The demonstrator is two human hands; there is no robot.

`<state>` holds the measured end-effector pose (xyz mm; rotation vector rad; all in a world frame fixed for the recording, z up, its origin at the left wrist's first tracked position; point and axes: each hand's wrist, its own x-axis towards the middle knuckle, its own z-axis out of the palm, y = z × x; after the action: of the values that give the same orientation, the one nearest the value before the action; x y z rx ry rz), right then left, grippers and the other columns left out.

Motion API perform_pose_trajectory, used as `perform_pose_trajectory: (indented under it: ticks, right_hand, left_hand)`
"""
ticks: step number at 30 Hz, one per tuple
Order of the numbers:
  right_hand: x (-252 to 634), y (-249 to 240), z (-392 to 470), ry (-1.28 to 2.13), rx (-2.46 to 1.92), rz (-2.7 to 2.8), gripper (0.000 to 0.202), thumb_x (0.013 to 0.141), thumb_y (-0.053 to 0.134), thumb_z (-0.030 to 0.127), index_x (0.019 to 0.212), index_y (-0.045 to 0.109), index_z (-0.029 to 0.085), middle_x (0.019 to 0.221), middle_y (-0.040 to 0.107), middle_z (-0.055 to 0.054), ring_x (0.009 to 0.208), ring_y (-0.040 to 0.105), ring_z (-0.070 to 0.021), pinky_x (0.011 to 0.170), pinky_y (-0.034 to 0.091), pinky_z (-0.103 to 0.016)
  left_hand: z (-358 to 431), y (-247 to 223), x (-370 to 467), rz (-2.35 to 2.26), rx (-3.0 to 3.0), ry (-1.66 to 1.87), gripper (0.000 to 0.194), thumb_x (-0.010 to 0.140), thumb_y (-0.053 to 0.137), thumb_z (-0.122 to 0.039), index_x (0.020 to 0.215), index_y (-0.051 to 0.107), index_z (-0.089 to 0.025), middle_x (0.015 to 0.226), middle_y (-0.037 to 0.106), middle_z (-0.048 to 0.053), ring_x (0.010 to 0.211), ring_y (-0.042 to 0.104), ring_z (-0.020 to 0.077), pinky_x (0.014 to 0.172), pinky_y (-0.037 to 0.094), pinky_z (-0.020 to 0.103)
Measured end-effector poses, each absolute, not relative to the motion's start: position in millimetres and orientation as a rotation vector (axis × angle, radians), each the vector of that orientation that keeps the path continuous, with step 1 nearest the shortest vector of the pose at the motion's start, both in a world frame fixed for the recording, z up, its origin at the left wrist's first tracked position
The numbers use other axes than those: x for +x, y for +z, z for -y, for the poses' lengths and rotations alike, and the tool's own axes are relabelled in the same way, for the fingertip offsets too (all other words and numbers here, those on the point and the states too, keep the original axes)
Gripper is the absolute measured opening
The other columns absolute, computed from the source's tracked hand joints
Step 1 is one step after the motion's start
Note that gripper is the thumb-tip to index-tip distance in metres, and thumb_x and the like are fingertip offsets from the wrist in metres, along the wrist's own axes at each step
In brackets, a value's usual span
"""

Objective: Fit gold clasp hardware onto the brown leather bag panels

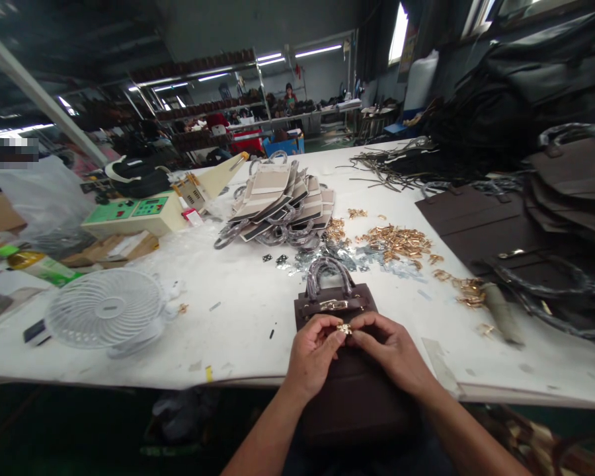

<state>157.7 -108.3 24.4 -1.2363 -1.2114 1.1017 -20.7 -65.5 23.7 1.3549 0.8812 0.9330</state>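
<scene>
A small gold metal fitting (344,328) is pinched between the fingertips of my left hand (315,357) and my right hand (389,347). Its exact kind is too small to make out. Both hands are just above a dark brown handbag (357,390) that lies at the table's front edge and reaches over it toward me. The bag's handles (327,274) are wrapped in clear plastic and point away from me. A gold clasp (334,305) sits on the strap across its upper part, just beyond my fingers.
Gold fittings (399,242) and flat metal plates (340,254) lie heaped beyond the bag. Beige-lined bag panels (272,198) are stacked behind them. A white fan (106,309) lies at left, near a green-topped machine (133,211). Brown bag pieces (476,221) cover the right side.
</scene>
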Motion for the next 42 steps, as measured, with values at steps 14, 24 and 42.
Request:
perform_pose_trajectory:
  ticks: [14, 24, 42]
  right_hand:
    - [148, 23, 107, 1.020, -1.305, 1.266, 0.031, 0.098, 0.057, 0.046, 0.083, 0.068, 0.021, 0.078, 0.067, 0.001, 0.076, 0.062, -0.0168, 0.073, 0.048, -0.025]
    - [146, 26, 108, 0.978, -1.338, 1.249, 0.034, 0.097, 0.058, 0.048, 0.081, 0.069, 0.021, 0.076, 0.067, 0.001, 0.076, 0.063, -0.0171, 0.074, 0.048, -0.025]
    - [147, 32, 113, 0.988, -1.265, 1.267, 0.027, 0.090, 0.068, 0.044, 0.104, 0.074, 0.023, 0.111, 0.076, -0.005, 0.106, 0.069, -0.0262, 0.099, 0.052, -0.038]
  left_hand:
    - [68, 17, -19, -0.918, 1.420, 0.971, 0.019, 0.090, 0.069, -0.033, 0.103, 0.070, -0.019, 0.093, 0.064, 0.003, 0.075, 0.064, 0.0134, 0.062, 0.055, 0.024]
    - [73, 20, -17, -0.920, 1.465, 1.008, 0.014, 0.090, 0.069, -0.032, 0.097, 0.070, -0.020, 0.088, 0.066, 0.002, 0.072, 0.063, 0.0124, 0.062, 0.056, 0.023]
    - [72, 23, -19, -0.857, 1.385, 1.041, 0.024, 0.088, 0.071, -0.037, 0.104, 0.072, -0.020, 0.100, 0.063, 0.004, 0.074, 0.062, 0.0135, 0.059, 0.053, 0.024]
